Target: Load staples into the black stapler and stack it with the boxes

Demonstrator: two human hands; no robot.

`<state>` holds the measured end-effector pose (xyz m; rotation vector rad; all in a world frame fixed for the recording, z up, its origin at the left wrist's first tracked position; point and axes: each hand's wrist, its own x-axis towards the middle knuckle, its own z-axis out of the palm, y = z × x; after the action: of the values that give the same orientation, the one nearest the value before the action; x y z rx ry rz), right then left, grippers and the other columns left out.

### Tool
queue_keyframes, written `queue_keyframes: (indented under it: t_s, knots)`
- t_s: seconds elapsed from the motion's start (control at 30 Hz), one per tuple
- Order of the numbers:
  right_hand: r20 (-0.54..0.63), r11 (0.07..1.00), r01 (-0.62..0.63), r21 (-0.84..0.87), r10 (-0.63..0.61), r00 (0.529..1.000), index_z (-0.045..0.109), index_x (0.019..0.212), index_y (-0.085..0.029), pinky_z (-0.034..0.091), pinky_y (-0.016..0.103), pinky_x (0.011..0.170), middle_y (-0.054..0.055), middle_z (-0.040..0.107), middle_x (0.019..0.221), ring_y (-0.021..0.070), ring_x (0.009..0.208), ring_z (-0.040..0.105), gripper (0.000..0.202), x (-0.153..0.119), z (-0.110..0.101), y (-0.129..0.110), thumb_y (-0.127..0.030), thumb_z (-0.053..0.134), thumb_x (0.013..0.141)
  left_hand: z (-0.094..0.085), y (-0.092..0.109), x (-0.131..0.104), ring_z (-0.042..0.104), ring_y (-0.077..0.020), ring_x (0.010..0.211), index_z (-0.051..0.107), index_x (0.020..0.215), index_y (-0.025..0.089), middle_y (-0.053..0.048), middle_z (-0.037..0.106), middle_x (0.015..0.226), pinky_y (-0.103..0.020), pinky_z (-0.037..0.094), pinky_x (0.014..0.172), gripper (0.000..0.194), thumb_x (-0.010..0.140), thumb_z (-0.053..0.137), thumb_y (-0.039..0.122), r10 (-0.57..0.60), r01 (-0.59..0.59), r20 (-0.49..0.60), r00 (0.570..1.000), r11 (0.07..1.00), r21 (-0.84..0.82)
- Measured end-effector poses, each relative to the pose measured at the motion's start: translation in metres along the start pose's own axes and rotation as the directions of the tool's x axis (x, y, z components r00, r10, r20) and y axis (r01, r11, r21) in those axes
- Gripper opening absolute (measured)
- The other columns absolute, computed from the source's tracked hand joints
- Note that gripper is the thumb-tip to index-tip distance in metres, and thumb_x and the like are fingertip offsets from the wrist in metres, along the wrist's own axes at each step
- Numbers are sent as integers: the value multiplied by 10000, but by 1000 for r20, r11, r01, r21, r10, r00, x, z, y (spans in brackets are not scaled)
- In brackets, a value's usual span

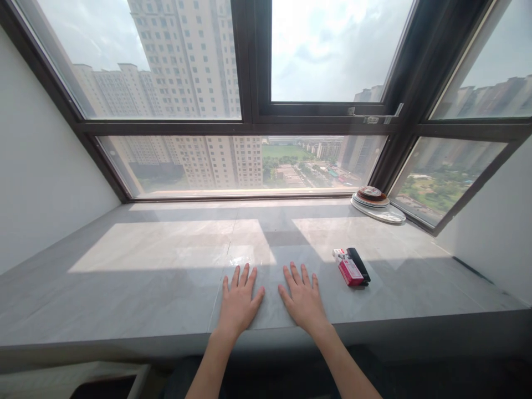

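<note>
My left hand lies flat on the grey stone windowsill, palm down with the fingers spread. Beside it, a short gap to the right, my right hand rests the same way, holding nothing. To the right of that hand sits a small red-and-white box. A black stapler-like object lies along the box's right side; its exact kind is hard to make out. Neither hand touches them.
A stack of plates stands in the far right corner by the dark window frame. White walls close off both sides. The sill's front edge runs just below my wrists, with a pale open-topped piece under it at lower left.
</note>
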<state>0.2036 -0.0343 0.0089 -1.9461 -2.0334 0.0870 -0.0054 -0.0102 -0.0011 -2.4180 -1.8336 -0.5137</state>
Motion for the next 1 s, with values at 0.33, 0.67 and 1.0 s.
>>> queue_keyframes:
  t_s: [0.33,0.67,1.0]
  knots:
    - [-73,839,10,544,36,997,607,1388,-282,452,463,1042,81,610,1410,290,1295,547,497,5,-25,34,-508,465,969,2,12,-5,115,-349,1557,320,1585,296,-50,196,1683,-631,107,1214,633,1007,328,553,-46,45,24,999,998,36]
    - [-195,821,-358,444,478,856,710,1145,-173,454,357,736,97,706,836,246,752,605,631,34,-80,224,-687,452,886,1,13,-5,92,-343,1561,323,1584,289,-51,198,1684,-623,101,1220,636,1013,290,567,-64,63,48,997,998,19]
    - [4,780,-250,574,302,953,771,994,-196,462,320,716,78,753,833,264,790,664,593,42,-38,141,-687,456,888,-7,15,-4,260,-335,1509,456,1507,290,-83,424,1581,-598,153,1217,572,1010,367,558,-72,70,-14,997,992,-104]
